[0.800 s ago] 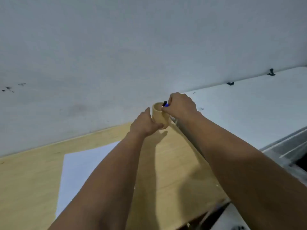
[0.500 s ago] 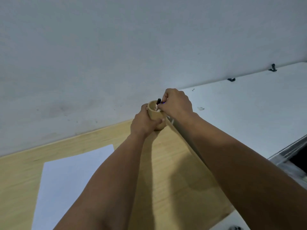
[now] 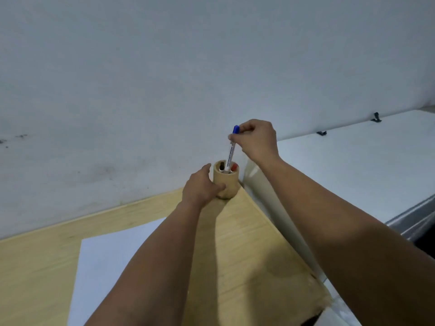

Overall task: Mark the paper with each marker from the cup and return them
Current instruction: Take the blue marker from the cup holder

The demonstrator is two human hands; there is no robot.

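Note:
A tan cup (image 3: 229, 182) stands at the far right corner of the wooden table, close to the wall. My left hand (image 3: 202, 187) wraps around its left side and holds it. My right hand (image 3: 255, 140) is above the cup and pinches a blue-capped marker (image 3: 231, 149) near its top. The marker stands almost upright with its lower end still inside the cup. A red marker cap (image 3: 234, 166) and a black one (image 3: 221, 164) show inside the rim. A white paper (image 3: 110, 262) lies on the table at the lower left, partly hidden by my left forearm.
The wooden table (image 3: 254, 250) ends at a torn right edge near my right arm. A white surface (image 3: 353, 165) lies beyond it on the right, with two small black clips at its far edge. A pale wall (image 3: 164, 78) rises directly behind the cup.
My right hand has risen from the cup's rim, drawing the blue-capped marker most of the way out. My left hand has stayed on the cup.

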